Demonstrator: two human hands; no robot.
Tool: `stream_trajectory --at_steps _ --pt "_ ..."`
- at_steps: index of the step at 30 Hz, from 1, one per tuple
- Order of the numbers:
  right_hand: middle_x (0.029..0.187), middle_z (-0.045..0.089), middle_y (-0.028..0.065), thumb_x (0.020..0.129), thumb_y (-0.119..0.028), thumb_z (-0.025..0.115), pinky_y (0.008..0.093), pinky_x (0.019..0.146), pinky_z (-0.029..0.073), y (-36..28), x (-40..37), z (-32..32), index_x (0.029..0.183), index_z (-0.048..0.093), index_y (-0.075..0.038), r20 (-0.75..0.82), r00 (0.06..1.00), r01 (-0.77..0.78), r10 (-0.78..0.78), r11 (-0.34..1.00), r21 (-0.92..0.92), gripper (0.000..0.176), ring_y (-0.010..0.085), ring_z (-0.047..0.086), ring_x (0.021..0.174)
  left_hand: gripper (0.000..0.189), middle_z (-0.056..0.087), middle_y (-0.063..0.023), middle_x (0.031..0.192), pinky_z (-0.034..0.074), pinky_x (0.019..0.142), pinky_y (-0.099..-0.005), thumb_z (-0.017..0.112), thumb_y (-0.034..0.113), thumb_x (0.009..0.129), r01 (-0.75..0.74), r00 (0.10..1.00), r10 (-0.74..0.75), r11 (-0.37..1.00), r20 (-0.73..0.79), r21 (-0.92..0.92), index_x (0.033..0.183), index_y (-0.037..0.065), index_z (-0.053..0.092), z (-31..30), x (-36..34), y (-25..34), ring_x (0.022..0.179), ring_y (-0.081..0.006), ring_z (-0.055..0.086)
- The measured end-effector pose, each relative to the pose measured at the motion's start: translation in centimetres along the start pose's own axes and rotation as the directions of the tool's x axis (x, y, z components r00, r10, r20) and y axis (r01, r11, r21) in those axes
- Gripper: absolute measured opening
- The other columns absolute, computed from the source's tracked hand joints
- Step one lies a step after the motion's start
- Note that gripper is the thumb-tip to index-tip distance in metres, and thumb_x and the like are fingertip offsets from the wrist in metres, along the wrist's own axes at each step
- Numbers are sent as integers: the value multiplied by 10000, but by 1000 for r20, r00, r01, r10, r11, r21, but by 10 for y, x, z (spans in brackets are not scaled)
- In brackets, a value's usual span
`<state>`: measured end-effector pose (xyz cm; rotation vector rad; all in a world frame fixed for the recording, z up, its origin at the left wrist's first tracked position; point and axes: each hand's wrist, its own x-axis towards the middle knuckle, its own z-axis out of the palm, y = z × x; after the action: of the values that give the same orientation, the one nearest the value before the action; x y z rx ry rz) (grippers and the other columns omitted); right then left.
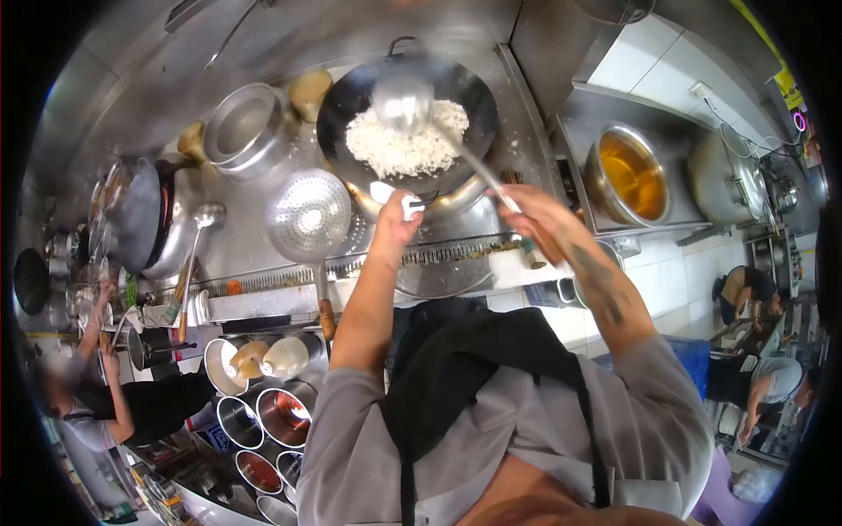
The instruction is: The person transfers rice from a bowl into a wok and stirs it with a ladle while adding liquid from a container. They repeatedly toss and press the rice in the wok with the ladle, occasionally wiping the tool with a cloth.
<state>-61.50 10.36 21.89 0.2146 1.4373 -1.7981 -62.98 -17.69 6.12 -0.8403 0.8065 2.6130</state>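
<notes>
A dark wok (pixel 338 114) on the stove holds a heap of white rice (pixel 403 151). At its near edge my left hand (pixel 399 219) is closed round a white cloth (pixel 410 207) by the wok's handle. My right hand (pixel 537 215) grips the wooden handle of a metal ladle (pixel 403 101). The ladle's bowl is over the rice and hides part of it; whether it touches the rice cannot be told.
Left of the wok are a perforated strainer (pixel 310 215) and stacked metal bowls (pixel 243 127). A bowl of amber liquid (pixel 630 175) stands at the right. Sauce containers (pixel 283 414) are below left. Co-workers (pixel 149 408) stand at far left and far right.
</notes>
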Motion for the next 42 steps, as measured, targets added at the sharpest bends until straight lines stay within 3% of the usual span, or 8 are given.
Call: stream_trajectory --at_steps 11,18,28,33,34,36,37,42 --pt "717 592 111 921 -236 480 350 412 452 -69 110 -14 1124 569 -12 -230 794 57 -562 446 -893 316 197 545 457 66 550 -62 694 351 394 -250 559 131 809 -10 1000 9 999 -21 -35 840 99 510 7 -7 1 581 -156 515" --pt "745 618 163 924 -205 480 425 581 485 4 89 18 1025 558 -28 -13 936 140 -351 406 -903 218 282 632 652 72 572 -61 687 379 418 -257 574 126 788 6 999 -7 999 -34 -45 845 111 532 5 -2 1 579 -161 528" --pt "834 640 207 920 -177 494 454 695 517 -52 -61 4 1250 498 -33 101 936 -71 -338 -460 -885 359 336 642 750 106 563 -57 782 417 447 -249 525 198 891 6 997 -12 998 -75 -69 923 99 509 73 -167 -49 636 -165 532" --pt "806 632 198 898 -159 507 471 679 511 -84 -73 -10 1083 534 11 232 921 107 -313 -370 -923 253 354 640 774 149 563 -43 795 443 515 -256 529 197 880 69 994 -52 980 93 -187 913 52 544 67 -127 -9 690 -164 537" --pt "811 632 203 893 -155 504 475 673 509 -75 -50 -22 1055 538 11 234 899 76 -370 -394 -916 234 362 639 781 146 557 -40 775 443 508 -253 518 197 885 -366 930 334 887 155 281 930 60 544 43 -105 -31 676 -164 537" --pt "813 629 210 890 -145 500 482 677 510 -46 -28 -24 1057 540 12 142 896 -18 -422 -353 -936 233 363 642 789 156 557 -33 761 443 495 -247 502 199 894 -364 928 367 863 60 350 980 75 542 7 -85 -73 655 -155 538" --pt "807 624 224 891 -144 499 479 694 513 -35 -29 -18 1097 538 -9 126 896 -29 -425 -338 -941 250 352 646 794 173 563 -30 768 442 489 -245 499 201 898 21 992 -31 996 -119 -86 1014 81 540 -2 -95 -90 649 -147 539" --pt "770 608 229 888 -153 553 448 680 502 -50 -62 -25 1203 497 14 313 919 297 -238 -100 -950 361 353 637 723 167 545 -57 784 417 477 -237 481 256 930 -2 1000 3 998 14 -70 978 108 540 18 -142 -63 639 -160 508"
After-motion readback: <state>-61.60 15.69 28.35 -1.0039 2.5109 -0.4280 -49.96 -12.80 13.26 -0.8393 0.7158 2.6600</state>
